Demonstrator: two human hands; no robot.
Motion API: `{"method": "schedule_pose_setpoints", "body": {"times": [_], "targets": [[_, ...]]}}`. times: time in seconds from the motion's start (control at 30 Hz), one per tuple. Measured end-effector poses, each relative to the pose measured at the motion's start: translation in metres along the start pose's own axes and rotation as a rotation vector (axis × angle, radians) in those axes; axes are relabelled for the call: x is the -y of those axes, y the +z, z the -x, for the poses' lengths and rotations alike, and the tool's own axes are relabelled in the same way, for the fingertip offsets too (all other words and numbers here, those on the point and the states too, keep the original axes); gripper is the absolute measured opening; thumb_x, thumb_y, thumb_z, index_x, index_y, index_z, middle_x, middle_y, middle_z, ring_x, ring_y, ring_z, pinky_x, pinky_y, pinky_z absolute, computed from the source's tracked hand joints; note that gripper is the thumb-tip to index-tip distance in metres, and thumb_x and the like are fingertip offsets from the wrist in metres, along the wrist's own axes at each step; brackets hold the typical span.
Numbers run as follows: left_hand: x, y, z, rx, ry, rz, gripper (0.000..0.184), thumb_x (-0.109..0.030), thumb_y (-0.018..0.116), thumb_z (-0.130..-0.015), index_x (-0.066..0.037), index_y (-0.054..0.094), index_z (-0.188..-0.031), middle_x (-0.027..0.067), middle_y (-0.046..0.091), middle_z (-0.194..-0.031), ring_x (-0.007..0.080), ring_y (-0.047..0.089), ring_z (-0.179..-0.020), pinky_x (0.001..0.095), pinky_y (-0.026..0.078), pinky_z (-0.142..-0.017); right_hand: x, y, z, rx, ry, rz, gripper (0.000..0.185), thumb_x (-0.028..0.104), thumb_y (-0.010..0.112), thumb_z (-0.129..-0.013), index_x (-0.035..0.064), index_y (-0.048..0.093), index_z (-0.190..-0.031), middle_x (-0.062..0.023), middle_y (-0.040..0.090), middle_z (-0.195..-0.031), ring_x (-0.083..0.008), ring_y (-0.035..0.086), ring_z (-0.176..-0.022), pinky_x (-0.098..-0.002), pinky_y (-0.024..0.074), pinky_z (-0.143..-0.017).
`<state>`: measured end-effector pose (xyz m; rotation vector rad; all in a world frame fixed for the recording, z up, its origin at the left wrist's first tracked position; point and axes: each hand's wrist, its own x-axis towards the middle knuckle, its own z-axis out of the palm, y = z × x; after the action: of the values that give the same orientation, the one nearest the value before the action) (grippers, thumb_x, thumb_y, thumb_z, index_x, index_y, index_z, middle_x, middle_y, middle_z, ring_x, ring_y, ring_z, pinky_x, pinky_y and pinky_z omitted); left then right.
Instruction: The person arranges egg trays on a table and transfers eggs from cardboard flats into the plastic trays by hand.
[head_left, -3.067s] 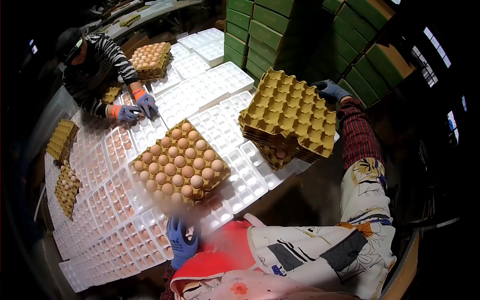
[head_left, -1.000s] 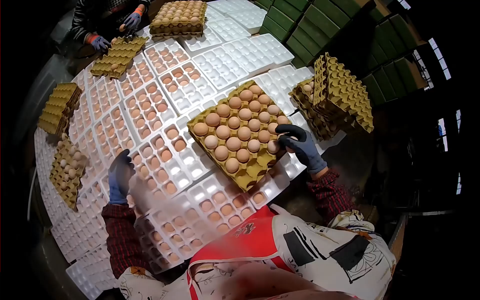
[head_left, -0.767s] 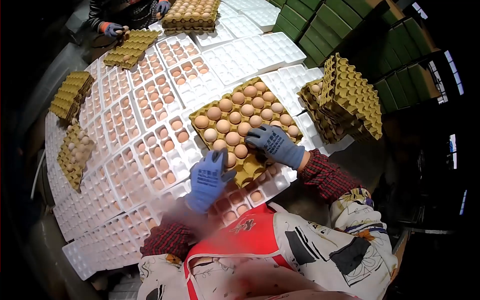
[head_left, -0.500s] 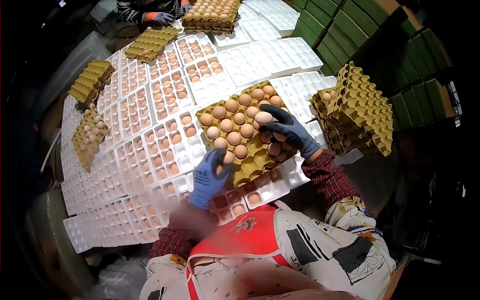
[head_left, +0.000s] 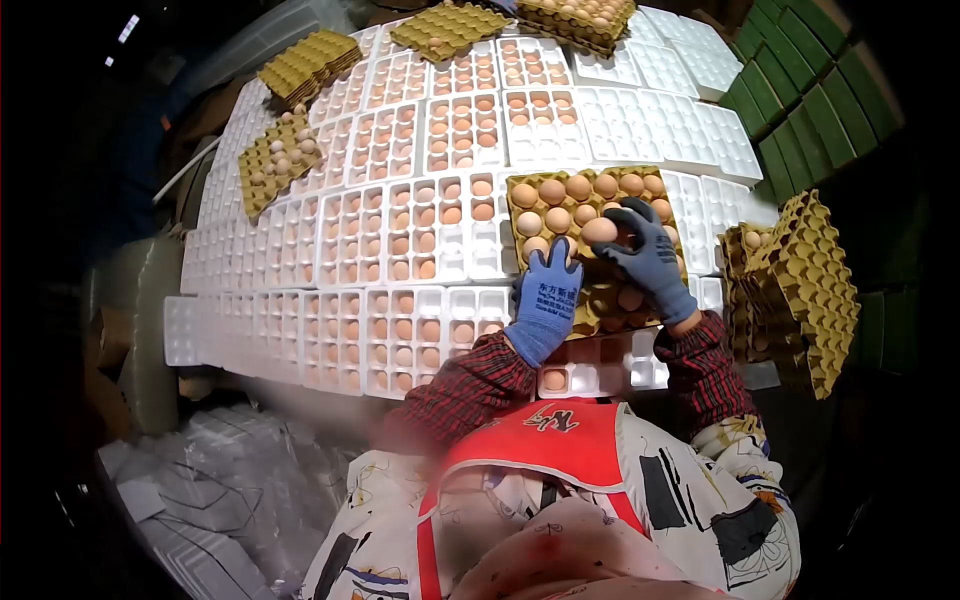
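A yellow-brown pulp tray of eggs (head_left: 592, 212) lies on white foam trays (head_left: 465, 262) in front of me. My right hand (head_left: 648, 256), in a blue-grey glove, is curled over its right part, with an egg (head_left: 600, 231) held at the fingertips. At the tray's left edge, my left hand (head_left: 547, 300) reaches over the near eggs with its fingers bent down. An egg shows partly at its fingertips; the palm side is hidden. Several cups at the near side of the pulp tray hold no eggs.
Pulp trays stand stacked at right (head_left: 800, 290); more lie at far left (head_left: 308, 66). A tray with some eggs (head_left: 276, 165) rests at left, a stack of filled trays (head_left: 575, 22) at the back. Green boxes (head_left: 810, 110) rise at right; plastic-wrapped foam (head_left: 240, 490) lies lower left.
The view has swung left, so the table appears shifted right. My hands went from apart to together over the egg tray. Some of its near eggs are gone, and my right hand has taken an egg.
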<state>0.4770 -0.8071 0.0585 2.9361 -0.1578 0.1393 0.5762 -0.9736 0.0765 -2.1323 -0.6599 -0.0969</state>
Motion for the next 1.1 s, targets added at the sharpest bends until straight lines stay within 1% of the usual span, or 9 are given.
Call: {"method": "schedule_pose_setpoints", "body": {"times": [0.13, 0.23, 0.3, 0.37, 0.5, 0.7, 0.8, 0.93, 1.1], "targets": [[0.061, -0.01, 0.036, -0.368, -0.236, 0.85, 0.045, -0.019, 0.086, -0.074, -0.006, 0.067, -0.113, 0.0129, 0.057, -0.123, 0.0255, 0.065, -0.098, 0.0357, 0.055, -0.083, 0.052, 0.009, 0.016, -0.139, 0.421, -0.862, 0.033, 0.015, 0.067, -0.094, 0.0015, 0.061, -0.123, -0.0043, 0.067, -0.11, -0.0115, 0.063, -0.101, -0.023, 0.05, -0.082], [0.154, 0.003, 0.08, -0.348, -0.348, 0.706, 0.041, -0.017, 0.084, -0.075, -0.002, 0.066, -0.109, 0.0133, 0.056, -0.119, 0.0268, 0.061, -0.097, 0.0339, 0.053, -0.085, 0.101, 0.039, 0.025, 0.352, 0.612, -0.878, 0.037, 0.022, 0.076, -0.086, 0.0033, 0.065, -0.116, -0.0004, 0.065, -0.097, -0.0091, 0.056, -0.083, -0.0248, 0.0485, -0.076], [0.193, 0.025, 0.109, -0.231, -0.403, 0.345, 0.042, -0.021, 0.083, -0.074, -0.006, 0.066, -0.11, 0.0133, 0.055, -0.124, 0.0304, 0.062, -0.102, 0.0382, 0.053, -0.085, 0.1, 0.11, 0.043, 0.46, 0.195, -0.63, 0.042, 0.031, 0.079, -0.081, 0.0047, 0.067, -0.111, -0.0083, 0.065, -0.098, -0.0187, 0.06, -0.089, -0.0328, 0.0492, -0.082], [0.201, 0.032, 0.119, -0.096, -0.427, 0.161, 0.042, -0.026, 0.082, -0.073, -0.014, 0.067, -0.11, 0.0133, 0.054, -0.128, 0.0328, 0.062, -0.102, 0.0408, 0.054, -0.084, 0.105, 0.16, 0.052, 0.615, 0.3, -0.508, 0.052, 0.049, 0.071, -0.082, 0.007, 0.066, -0.112, -0.0164, 0.062, -0.109, -0.0295, 0.061, -0.097, -0.0409, 0.0483, -0.088], [0.212, 0.055, 0.118, 0.0, -0.309, 0.061, 0.04, -0.031, 0.077, -0.076, -0.019, 0.067, -0.112, 0.0095, 0.052, -0.132, 0.0312, 0.062, -0.105, 0.0409, 0.054, -0.085, 0.087, 0.222, 0.059, 0.383, 0.295, 0.113, 0.046, 0.04, 0.069, -0.081, 0.0085, 0.061, -0.113, -0.0205, 0.055, -0.12, -0.0388, 0.061, -0.1, -0.0452, 0.0511, -0.087], [0.23, 0.051, 0.088, -0.211, -0.241, 0.693, 0.038, -0.008, 0.064, -0.088, -0.014, 0.065, -0.125, 0.0151, 0.058, -0.128, 0.0318, 0.059, -0.116, 0.0385, 0.05, -0.095, 0.082, 0.231, 0.044, 0.498, 0.46, 0.342, 0.05, 0.04, 0.069, -0.081, 0.0111, 0.06, -0.12, -0.0203, 0.055, -0.119, -0.0364, 0.064, -0.1, -0.0443, 0.054, -0.083], [0.226, 0.056, 0.056, -0.159, -0.149, 0.617, 0.037, -0.013, 0.065, -0.088, -0.011, 0.065, -0.125, 0.0144, 0.06, -0.127, 0.0333, 0.061, -0.111, 0.0373, 0.05, -0.094, 0.065, 0.251, 0.015, 0.07, 0.407, 0.015, 0.039, 0.033, 0.064, -0.087, 0.0083, 0.063, -0.118, -0.0153, 0.06, -0.113, -0.0353, 0.063, -0.1, -0.0448, 0.0516, -0.087], [0.234, 0.073, 0.037, 0.007, -0.095, 0.506, 0.035, -0.014, 0.065, -0.088, -0.01, 0.065, -0.123, 0.0144, 0.064, -0.124, 0.0339, 0.061, -0.114, 0.0377, 0.049, -0.097, 0.04, 0.274, -0.015, -0.161, 0.161, 0.325, 0.037, 0.026, 0.059, -0.091, 0.0084, 0.058, -0.124, -0.0142, 0.061, -0.119, -0.0339, 0.058, -0.108, -0.047, 0.0424, -0.092], [0.236, 0.083, -0.01, -0.44, -0.167, 0.907, 0.033, -0.01, 0.061, -0.092, -0.001, 0.062, -0.124, 0.0168, 0.064, -0.121, 0.0324, 0.058, -0.117, 0.0394, 0.043, -0.102, 0.068, 0.27, 0.034, 0.016, 0.232, 0.348, 0.05, 0.018, 0.058, -0.085, 0.0104, 0.051, -0.134, -0.0181, 0.048, -0.138, -0.0366, 0.044, -0.129, -0.0532, 0.0339, -0.106]]}}
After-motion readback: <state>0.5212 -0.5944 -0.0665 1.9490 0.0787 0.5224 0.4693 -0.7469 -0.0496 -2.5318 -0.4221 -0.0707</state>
